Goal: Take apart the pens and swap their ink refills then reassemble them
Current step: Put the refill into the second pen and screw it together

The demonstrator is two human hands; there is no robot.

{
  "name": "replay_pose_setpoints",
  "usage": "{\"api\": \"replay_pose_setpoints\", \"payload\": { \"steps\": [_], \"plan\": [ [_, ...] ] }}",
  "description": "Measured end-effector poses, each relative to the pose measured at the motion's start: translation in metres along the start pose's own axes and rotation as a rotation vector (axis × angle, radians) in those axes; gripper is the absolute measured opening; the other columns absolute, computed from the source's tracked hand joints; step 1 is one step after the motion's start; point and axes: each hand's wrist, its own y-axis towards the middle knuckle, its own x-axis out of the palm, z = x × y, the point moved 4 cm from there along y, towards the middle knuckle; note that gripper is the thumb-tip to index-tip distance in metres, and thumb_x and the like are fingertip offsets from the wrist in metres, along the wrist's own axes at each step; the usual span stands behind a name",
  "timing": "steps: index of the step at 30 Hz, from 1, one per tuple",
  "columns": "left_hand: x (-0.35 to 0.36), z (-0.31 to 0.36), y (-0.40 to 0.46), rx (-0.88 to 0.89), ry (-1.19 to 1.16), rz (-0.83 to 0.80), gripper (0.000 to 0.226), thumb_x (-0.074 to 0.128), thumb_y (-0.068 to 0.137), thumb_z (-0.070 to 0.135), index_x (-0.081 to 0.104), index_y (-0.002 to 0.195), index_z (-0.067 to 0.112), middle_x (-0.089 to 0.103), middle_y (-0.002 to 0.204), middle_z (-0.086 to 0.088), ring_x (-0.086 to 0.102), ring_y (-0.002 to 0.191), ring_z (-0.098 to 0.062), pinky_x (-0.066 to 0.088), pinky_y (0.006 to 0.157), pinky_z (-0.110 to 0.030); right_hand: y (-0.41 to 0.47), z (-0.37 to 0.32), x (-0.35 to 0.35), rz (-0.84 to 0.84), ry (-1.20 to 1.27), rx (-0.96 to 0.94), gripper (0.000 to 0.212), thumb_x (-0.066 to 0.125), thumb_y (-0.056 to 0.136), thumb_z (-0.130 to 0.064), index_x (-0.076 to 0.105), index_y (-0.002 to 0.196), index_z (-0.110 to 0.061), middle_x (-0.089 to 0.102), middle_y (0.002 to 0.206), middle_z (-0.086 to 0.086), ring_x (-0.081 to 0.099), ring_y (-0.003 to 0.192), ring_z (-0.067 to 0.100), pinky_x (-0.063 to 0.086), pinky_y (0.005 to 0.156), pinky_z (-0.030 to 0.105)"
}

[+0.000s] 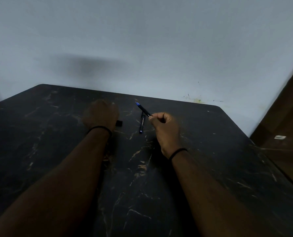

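view: head, looking forward and down, dim light
table [210,168]: black, marble-like pale veins, rounded far corners, set against a wall
wall [142,40]: plain grey-white, small yellowish stain low on the right
right hand [166,130]: raised over the table right of centre, fingers curled
right grip: thumb and fingers clamped on pen, pinching its near end
pen [143,109]: black barrel, blue tip, slanting up and away to the left from the right hand, tip off the table
second pen [142,124]: black with a blue end, flat on the table, lying near-to-far, just left of the right hand and below the held pen, blue end toward the camera
left hand [100,114]: left of centre, blurred, back of hand to the camera, fingers curled under
left grip: cannot tell whether it holds anything, fingers hidden behind the hand
small black piece [119,123]: on the table just right of the left wrist, partly hidden, too dark to tell what it is
wristbands: thin black band on the left wrist [99,129], another on the right wrist [177,153]
forearms: both bare, coming in from the bottom edge
brown panel [285,120]: wooden, at the right edge beyond the table, small pale label on it
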Motion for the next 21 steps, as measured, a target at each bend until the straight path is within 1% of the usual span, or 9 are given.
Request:
{"api": "replay_pose_setpoints", "payload": {
  "steps": [2, 4, 8, 11, 13, 15, 17, 19, 21],
  "plan": [
    [0.005, 0.0, -0.001, 0.035, 0.16, -0.171, 0.04, 0.052, 0.093, 0.041, 0.067, 0.111, 0.008, 0.062, 0.12, -0.019, 0.059, 0.109, -0.038, 0.047, 0.091, -0.043, 0.0, 0.001, 0.0, 0.005, -0.004, -0.004, 0.004, 0.073, 0.084, -0.019, 0.07, 0.081, -0.02, 0.069, 0.077, -0.008, 0.06, 0.069, 0.002, 0.049, 0.069, 0.022],
    [0.006, 0.001, -0.001, 0.029, 0.209, -0.236, 0.042, 0.061, 0.088, 0.042, 0.068, 0.111, 0.008, 0.063, 0.12, -0.019, 0.059, 0.109, -0.039, 0.049, 0.092, -0.043, 0.001, 0.001, -0.001, 0.003, -0.018, -0.015, 0.005, 0.073, 0.083, -0.02, 0.07, 0.079, -0.022, 0.07, 0.077, -0.01, 0.061, 0.07, 0.001, 0.052, 0.072, 0.024],
    [0.011, 0.012, -0.006, 0.105, 0.258, -0.234, 0.032, 0.059, 0.088, 0.034, 0.069, 0.107, 0.01, 0.065, 0.117, -0.016, 0.061, 0.107, -0.036, 0.049, 0.088, -0.04, 0.001, 0.001, 0.001, -0.012, -0.037, -0.032, 0.008, 0.073, 0.083, -0.02, 0.07, 0.077, -0.024, 0.071, 0.077, -0.009, 0.062, 0.07, 0.001, 0.052, 0.071, 0.023],
    [0.017, 0.021, -0.009, 0.18, 0.195, -0.173, 0.028, 0.056, 0.091, 0.032, 0.069, 0.102, 0.009, 0.067, 0.112, -0.014, 0.063, 0.105, -0.035, 0.048, 0.082, -0.037, 0.001, 0.001, 0.002, -0.014, -0.067, -0.05, 0.007, 0.074, 0.083, -0.02, 0.07, 0.078, -0.022, 0.071, 0.075, -0.008, 0.062, 0.069, 0.001, 0.051, 0.069, 0.021],
    [0.02, 0.022, -0.008, 0.187, 0.043, -0.146, 0.039, 0.058, 0.091, 0.042, 0.069, 0.083, 0.006, 0.069, 0.091, -0.015, 0.066, 0.091, -0.034, 0.047, 0.071, -0.036, 0.001, 0.001, 0.003, -0.026, -0.084, -0.054, 0.005, 0.074, 0.083, -0.02, 0.071, 0.08, -0.021, 0.07, 0.076, -0.009, 0.062, 0.068, 0.0, 0.051, 0.069, 0.02],
    [0.023, 0.018, -0.006, 0.139, -0.266, -0.147, 0.047, 0.065, 0.087, 0.045, 0.066, 0.067, 0.002, 0.067, 0.067, -0.018, 0.067, 0.068, -0.032, 0.047, 0.059, -0.036, 0.001, 0.001, 0.003, -0.03, -0.087, -0.052, 0.004, 0.074, 0.084, -0.02, 0.071, 0.081, -0.021, 0.07, 0.077, -0.01, 0.061, 0.067, -0.004, 0.049, 0.067, 0.018],
    [0.026, 0.013, -0.004, 0.022, -0.678, -0.173, 0.032, 0.071, 0.087, 0.033, 0.067, 0.073, 0.005, 0.067, 0.064, -0.013, 0.065, 0.054, -0.021, 0.049, 0.05, -0.029, 0.001, 0.001, 0.003, -0.027, -0.095, -0.057, 0.004, 0.074, 0.084, -0.021, 0.071, 0.081, -0.022, 0.069, 0.076, -0.012, 0.06, 0.066, -0.007, 0.047, 0.065, 0.014],
    [0.029, 0.01, -0.003, -0.108, -1.001, -0.231, 0.014, 0.07, 0.09, 0.02, 0.064, 0.084, 0.009, 0.069, 0.071, -0.008, 0.065, 0.051, -0.012, 0.049, 0.044, -0.022, 0.001, 0.001, 0.003, -0.028, -0.101, -0.063, 0.005, 0.074, 0.084, -0.021, 0.07, 0.081, -0.022, 0.069, 0.075, -0.012, 0.06, 0.066, -0.007, 0.046, 0.063, 0.013],
    [0.032, 0.01, -0.001, -0.184, -1.175, -0.294, 0.009, 0.066, 0.092, 0.017, 0.062, 0.095, 0.009, 0.071, 0.08, -0.008, 0.07, 0.061, -0.011, 0.056, 0.054, -0.024, 0.001, 0.001, 0.003, -0.032, -0.108, -0.06, 0.004, 0.074, 0.084, -0.021, 0.071, 0.082, -0.022, 0.07, 0.076, -0.011, 0.06, 0.066, -0.006, 0.045, 0.063, 0.013]
  ]
}}
